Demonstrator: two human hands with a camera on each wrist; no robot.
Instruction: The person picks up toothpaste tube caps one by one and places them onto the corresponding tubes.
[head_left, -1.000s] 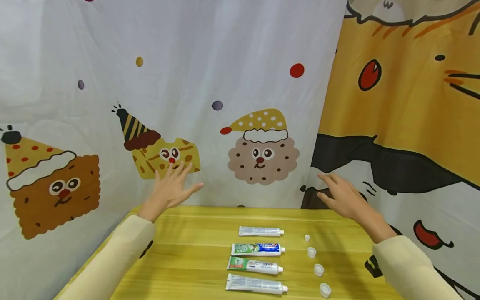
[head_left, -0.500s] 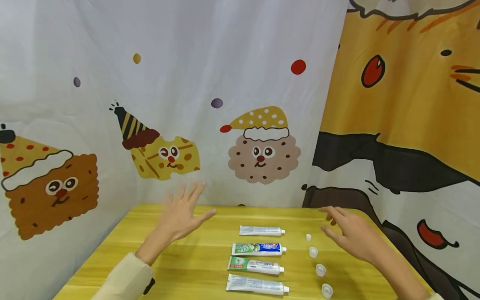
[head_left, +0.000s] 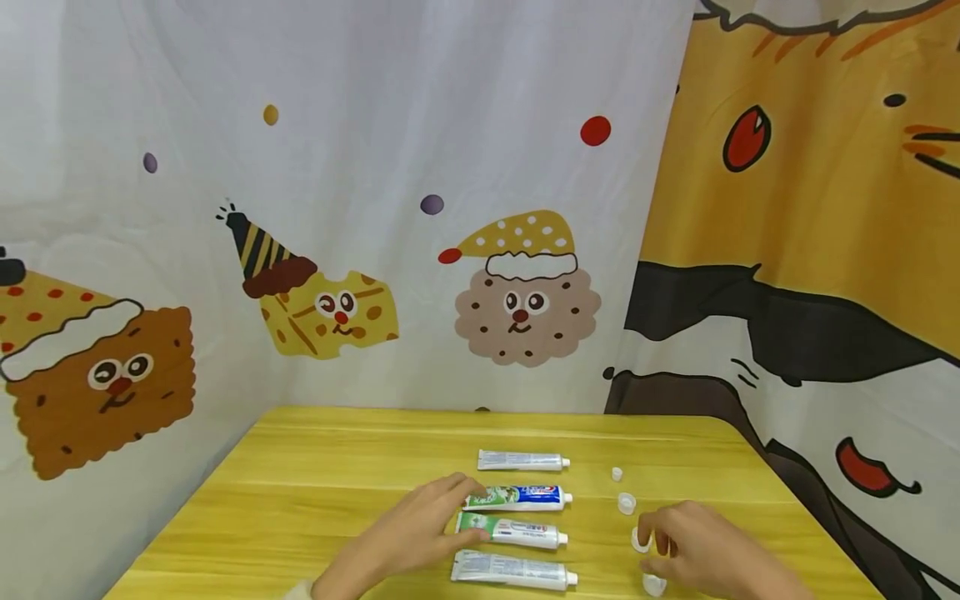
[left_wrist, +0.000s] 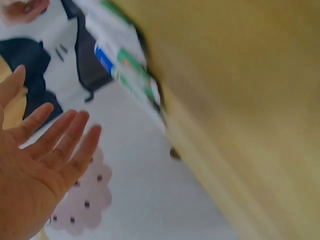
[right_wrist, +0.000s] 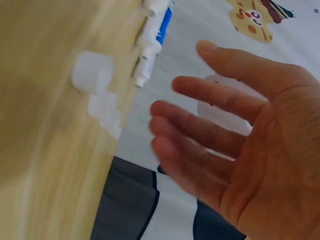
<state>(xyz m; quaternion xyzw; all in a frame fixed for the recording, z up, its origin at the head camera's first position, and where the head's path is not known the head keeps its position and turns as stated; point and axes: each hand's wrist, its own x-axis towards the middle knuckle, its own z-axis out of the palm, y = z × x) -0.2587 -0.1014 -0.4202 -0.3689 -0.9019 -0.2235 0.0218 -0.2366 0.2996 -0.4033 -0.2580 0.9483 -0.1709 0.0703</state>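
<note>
Mainly, a cartoon-printed cloth fills your background, and in front of it is a yellow wood-look table.

Your left grip is released, fingers loosely extended at the flat ends of the two middle tubes; whether it touches them you cannot tell from here. Your right grip is also released, fingers gently bent over the two nearest caps and holding nothing.

Four tubes lie flat in a column at the middle of the table, bare nozzles to your right: the nearest tube, the longest in view; the green-white tube; the green-blue tube; and, farthest off, the small tube.

Smallest are four white caps, in a column just beyond the nozzles: the nearest cap, the second cap, partly behind your fingers, the third cap, and the tiny cap.

The step in hand looks like a two-handed approach. To do it well, settle on one tube, hold its body without squeezing, and pinch a single cap by its sides, keeping your knuckles off its neighbour.
</note>
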